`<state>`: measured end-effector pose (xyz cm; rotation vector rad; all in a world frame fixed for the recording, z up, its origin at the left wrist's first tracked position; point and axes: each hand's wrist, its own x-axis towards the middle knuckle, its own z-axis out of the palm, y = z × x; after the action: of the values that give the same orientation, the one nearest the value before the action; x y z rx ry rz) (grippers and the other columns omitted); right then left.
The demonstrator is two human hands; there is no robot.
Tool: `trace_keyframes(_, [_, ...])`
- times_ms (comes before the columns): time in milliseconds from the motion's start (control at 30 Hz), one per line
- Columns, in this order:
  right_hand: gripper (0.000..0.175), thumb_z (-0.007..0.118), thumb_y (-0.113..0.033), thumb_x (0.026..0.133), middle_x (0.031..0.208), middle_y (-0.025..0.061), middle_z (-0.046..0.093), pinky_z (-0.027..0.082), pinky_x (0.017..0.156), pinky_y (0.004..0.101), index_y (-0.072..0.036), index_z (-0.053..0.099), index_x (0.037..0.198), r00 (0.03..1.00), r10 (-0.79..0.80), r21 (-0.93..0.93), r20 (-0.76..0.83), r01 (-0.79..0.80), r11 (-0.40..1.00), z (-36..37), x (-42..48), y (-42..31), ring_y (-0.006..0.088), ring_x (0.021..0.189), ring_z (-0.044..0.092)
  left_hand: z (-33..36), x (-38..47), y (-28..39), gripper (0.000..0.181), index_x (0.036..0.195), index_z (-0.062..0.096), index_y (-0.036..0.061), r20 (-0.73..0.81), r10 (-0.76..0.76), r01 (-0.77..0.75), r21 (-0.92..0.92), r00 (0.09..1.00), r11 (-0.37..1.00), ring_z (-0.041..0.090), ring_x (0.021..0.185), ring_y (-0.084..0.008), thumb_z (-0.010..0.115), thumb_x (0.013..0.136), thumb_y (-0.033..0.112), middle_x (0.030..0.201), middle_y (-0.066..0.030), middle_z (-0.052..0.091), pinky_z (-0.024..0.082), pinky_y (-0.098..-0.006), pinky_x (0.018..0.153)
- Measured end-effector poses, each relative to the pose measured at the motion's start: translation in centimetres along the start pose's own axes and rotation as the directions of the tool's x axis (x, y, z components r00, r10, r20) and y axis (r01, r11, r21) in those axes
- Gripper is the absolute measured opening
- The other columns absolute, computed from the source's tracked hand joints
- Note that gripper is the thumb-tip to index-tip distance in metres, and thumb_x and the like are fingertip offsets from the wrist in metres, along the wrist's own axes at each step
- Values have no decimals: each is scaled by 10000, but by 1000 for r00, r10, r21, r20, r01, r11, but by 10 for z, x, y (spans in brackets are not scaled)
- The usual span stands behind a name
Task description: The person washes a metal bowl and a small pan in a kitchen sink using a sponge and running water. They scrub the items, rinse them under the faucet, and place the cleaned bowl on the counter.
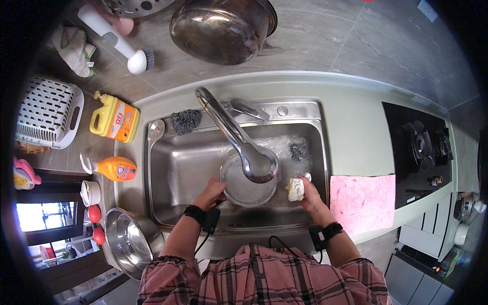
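Note:
In the stainless steel sink point(183, 179), my left hand point(213, 192) grips the left edge of a round vessel point(248, 192). Whether it is a pan, bowl or lid I cannot tell. The chrome faucet point(244, 148) reaches over it and hides part of it. My right hand point(312, 196) holds a crumpled white and yellow cloth or sponge point(296, 189), which seems to carry foam, apart from the vessel on its right. A dark scouring pad point(299, 149) lies on the sink floor behind that hand, with suds around it.
Another scouring pad point(185, 122) rests on the sink's back ledge. Left stand a yellow detergent jug point(115, 119), an orange spray bottle point(116, 168) and a steel basin point(131, 238). Right of the sink are a pink cloth point(362, 204) and a black gas hob point(408, 179). A large pan point(221, 30) hangs behind.

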<state>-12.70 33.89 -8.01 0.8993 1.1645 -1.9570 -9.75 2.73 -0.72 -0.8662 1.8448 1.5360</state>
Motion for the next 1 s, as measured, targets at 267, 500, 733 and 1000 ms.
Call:
trace_keyframes(267, [260, 508, -353, 828, 818, 37, 629, 474, 685, 364, -117, 590, 899, 999, -4, 86, 45, 0, 996, -3, -12, -11, 207, 751, 604, -18, 26, -57, 191, 689, 538, 16, 231, 64, -23, -176, 971, 984, 482, 507, -119, 566, 783, 180, 577, -25, 487, 389, -248, 426])
trace_keyframes(500, [257, 496, -365, 837, 789, 16, 628, 472, 630, 326, -130, 592, 873, 997, -69, 189, 33, 62, 980, -5, -26, -23, 180, 726, 600, -4, 16, -54, 160, 849, 539, 31, 697, -120, 544, -428, 707, 722, 404, 481, -51, 499, 851, 186, 664, -16, 473, 312, -159, 405])
trace_keyframes(733, [298, 452, -369, 863, 840, 28, 631, 491, 647, 329, -105, 583, 911, 993, -95, 193, 68, 80, 978, -22, -25, -20, 175, 733, 607, 39, -18, -22, 183, 724, 491, 52, 711, -156, 559, -376, 685, 739, 380, 463, -49, 515, 826, 203, 600, 9, 432, 329, -149, 402])
trace_keyframes(1000, [294, 444, -377, 863, 819, 9, 635, 485, 630, 322, -125, 595, 888, 995, -87, 175, 46, 78, 981, -32, -29, -13, 160, 719, 605, 27, -34, 26, 249, 739, 547, -24, 174, 32, -46, 74, 984, 996, 578, 503, -148, 516, 784, 218, 640, -75, 579, 447, -241, 448])
